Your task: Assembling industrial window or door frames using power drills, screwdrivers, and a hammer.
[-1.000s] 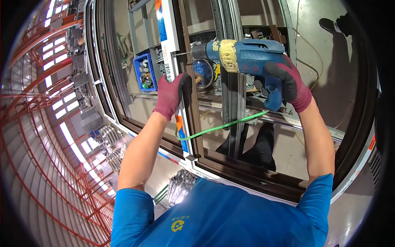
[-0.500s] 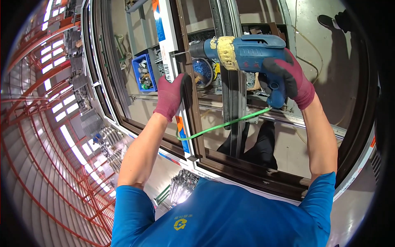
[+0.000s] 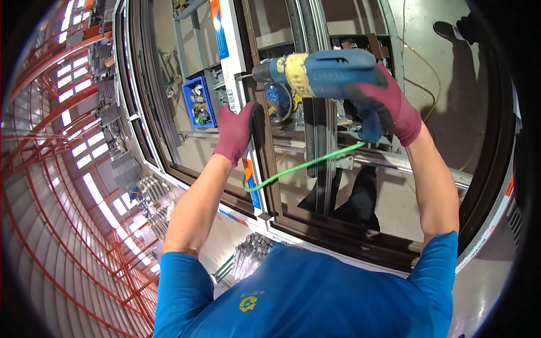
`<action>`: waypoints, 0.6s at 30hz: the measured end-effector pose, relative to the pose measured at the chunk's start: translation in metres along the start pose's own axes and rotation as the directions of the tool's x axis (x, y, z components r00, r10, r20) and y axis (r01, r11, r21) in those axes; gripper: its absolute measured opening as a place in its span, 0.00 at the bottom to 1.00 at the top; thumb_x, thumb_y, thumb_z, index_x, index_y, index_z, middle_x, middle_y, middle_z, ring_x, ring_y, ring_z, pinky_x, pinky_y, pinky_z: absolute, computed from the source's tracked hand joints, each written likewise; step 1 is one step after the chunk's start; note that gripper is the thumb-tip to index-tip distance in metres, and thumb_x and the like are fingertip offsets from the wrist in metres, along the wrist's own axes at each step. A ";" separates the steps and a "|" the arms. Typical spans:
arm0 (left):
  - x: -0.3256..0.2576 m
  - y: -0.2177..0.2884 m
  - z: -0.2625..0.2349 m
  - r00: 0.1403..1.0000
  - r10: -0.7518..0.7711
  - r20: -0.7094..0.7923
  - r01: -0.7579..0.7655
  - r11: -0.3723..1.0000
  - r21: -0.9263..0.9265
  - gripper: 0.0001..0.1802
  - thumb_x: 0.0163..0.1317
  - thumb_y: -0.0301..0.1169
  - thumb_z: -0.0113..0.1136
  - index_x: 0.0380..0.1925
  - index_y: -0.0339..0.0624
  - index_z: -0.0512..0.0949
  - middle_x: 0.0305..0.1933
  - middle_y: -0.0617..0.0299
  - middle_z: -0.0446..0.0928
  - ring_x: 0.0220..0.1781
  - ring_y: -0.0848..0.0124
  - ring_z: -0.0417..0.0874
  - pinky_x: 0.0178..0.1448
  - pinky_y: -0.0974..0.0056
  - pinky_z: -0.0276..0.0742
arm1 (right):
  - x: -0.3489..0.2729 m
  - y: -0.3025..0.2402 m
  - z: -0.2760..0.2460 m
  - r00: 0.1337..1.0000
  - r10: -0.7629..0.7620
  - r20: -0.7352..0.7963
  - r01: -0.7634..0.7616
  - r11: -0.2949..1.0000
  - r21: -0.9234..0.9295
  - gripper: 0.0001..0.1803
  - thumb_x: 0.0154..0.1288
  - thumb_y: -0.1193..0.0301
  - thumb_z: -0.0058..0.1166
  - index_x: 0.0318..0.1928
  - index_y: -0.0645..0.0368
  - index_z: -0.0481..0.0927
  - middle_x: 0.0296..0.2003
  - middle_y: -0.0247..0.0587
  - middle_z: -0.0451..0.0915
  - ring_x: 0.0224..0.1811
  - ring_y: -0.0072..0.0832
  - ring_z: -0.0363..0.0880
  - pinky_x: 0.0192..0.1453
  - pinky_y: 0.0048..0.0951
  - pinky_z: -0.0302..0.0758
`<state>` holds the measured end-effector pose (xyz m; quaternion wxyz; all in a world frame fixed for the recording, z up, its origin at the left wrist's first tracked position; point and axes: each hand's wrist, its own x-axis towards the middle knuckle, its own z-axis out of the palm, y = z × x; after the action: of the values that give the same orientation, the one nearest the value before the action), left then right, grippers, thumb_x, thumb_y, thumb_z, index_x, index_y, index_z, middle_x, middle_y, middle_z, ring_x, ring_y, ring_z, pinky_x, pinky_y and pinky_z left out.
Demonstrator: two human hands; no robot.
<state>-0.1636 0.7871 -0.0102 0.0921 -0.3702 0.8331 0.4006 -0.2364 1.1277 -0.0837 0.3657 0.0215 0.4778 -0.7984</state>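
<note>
A blue power drill (image 3: 332, 73) with yellow tape round its body is gripped by my right hand (image 3: 389, 104), which wears a maroon and black glove. The drill lies level, its bit pointing left at the dark brown frame bar (image 3: 256, 135) and the white-faced strip beside it; whether the tip has entered the metal cannot be made out. My left hand (image 3: 236, 129), gloved alike, is wrapped round that bar just below the bit. From the drill's handle a green cord (image 3: 304, 165) runs left, across the bar.
Beneath the frame, a blue bin (image 3: 198, 101) holds small metal parts. A round tub (image 3: 277, 101) with blue contents stands near a tray of hardware. Dark rails (image 3: 321, 146) cross under the drill. Another person's shoe (image 3: 447, 30) shows at upper right. Metal profiles (image 3: 251, 253) lie near my body.
The drill and my right hand have shifted slightly left, bringing the bit further over the bar and the white strip. My left hand stays nearly in place on the bar.
</note>
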 end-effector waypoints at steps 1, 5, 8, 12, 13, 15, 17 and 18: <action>-0.003 0.002 -0.001 1.000 -0.003 0.020 0.003 1.000 -0.027 0.17 0.69 0.36 0.69 0.46 0.31 0.83 0.39 0.57 0.87 0.37 0.70 0.85 0.46 0.61 0.80 | 0.001 0.001 0.003 1.000 -0.002 -0.003 0.002 1.000 0.000 0.33 0.67 0.59 0.68 0.66 0.65 0.73 0.50 0.38 0.83 0.48 0.22 0.81 0.53 0.28 0.79; -0.007 0.002 -0.001 1.000 -0.011 0.002 0.011 1.000 -0.019 0.17 0.69 0.36 0.69 0.46 0.31 0.83 0.39 0.57 0.88 0.37 0.71 0.85 0.46 0.62 0.80 | 0.002 -0.003 0.009 0.997 -0.030 -0.067 0.034 0.998 0.049 0.32 0.67 0.61 0.66 0.66 0.63 0.73 0.49 0.36 0.82 0.46 0.21 0.79 0.52 0.27 0.78; -0.006 0.002 0.000 0.999 0.036 -0.019 -0.036 0.999 0.027 0.16 0.68 0.35 0.68 0.46 0.31 0.83 0.39 0.57 0.88 0.37 0.71 0.85 0.46 0.62 0.80 | 0.004 -0.003 0.004 1.000 0.004 -0.028 -0.002 0.998 0.069 0.34 0.67 0.60 0.67 0.67 0.62 0.73 0.51 0.37 0.82 0.48 0.21 0.79 0.53 0.27 0.78; -0.005 0.005 0.000 1.000 0.013 -0.012 -0.013 0.999 0.041 0.16 0.68 0.35 0.68 0.45 0.31 0.84 0.39 0.56 0.88 0.37 0.71 0.86 0.46 0.62 0.80 | 0.005 -0.001 0.003 0.999 0.008 -0.046 -0.009 1.000 -0.002 0.36 0.67 0.58 0.68 0.68 0.64 0.72 0.52 0.39 0.82 0.50 0.20 0.80 0.55 0.27 0.79; -0.006 0.008 0.001 1.000 0.000 -0.005 0.000 1.000 0.032 0.16 0.68 0.35 0.68 0.45 0.31 0.84 0.39 0.56 0.88 0.38 0.71 0.86 0.47 0.61 0.80 | 0.004 -0.001 0.006 0.999 0.010 -0.046 -0.010 1.000 -0.002 0.36 0.67 0.58 0.68 0.68 0.64 0.72 0.52 0.39 0.82 0.50 0.20 0.80 0.55 0.27 0.79; -0.006 0.009 0.001 1.000 -0.013 0.002 0.013 1.000 0.024 0.16 0.69 0.35 0.68 0.45 0.31 0.84 0.39 0.56 0.88 0.38 0.70 0.86 0.47 0.61 0.80 | 0.002 -0.004 0.012 0.992 -0.041 -0.120 0.038 0.999 -0.025 0.35 0.67 0.58 0.69 0.67 0.64 0.73 0.50 0.38 0.82 0.48 0.20 0.79 0.54 0.26 0.78; -0.005 0.007 -0.001 1.000 -0.016 0.000 0.016 0.999 0.033 0.17 0.69 0.36 0.68 0.45 0.30 0.83 0.39 0.55 0.88 0.38 0.69 0.86 0.48 0.60 0.80 | 0.003 -0.007 0.011 0.995 -0.014 -0.095 0.014 1.000 -0.004 0.35 0.66 0.57 0.69 0.67 0.64 0.74 0.50 0.37 0.81 0.48 0.20 0.79 0.54 0.27 0.78; -0.004 0.006 -0.001 1.000 -0.016 -0.001 0.016 0.999 0.034 0.17 0.69 0.36 0.68 0.45 0.30 0.83 0.39 0.55 0.88 0.38 0.69 0.86 0.48 0.60 0.80 | 0.004 -0.008 0.011 0.998 0.011 -0.069 -0.010 1.000 0.016 0.36 0.65 0.57 0.70 0.66 0.64 0.74 0.50 0.37 0.81 0.48 0.21 0.79 0.55 0.27 0.78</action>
<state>-0.1642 0.7914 -0.0045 0.1013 -0.3752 0.8369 0.3854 -0.2407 1.1196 -0.0732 0.3528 0.0546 0.4838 -0.7991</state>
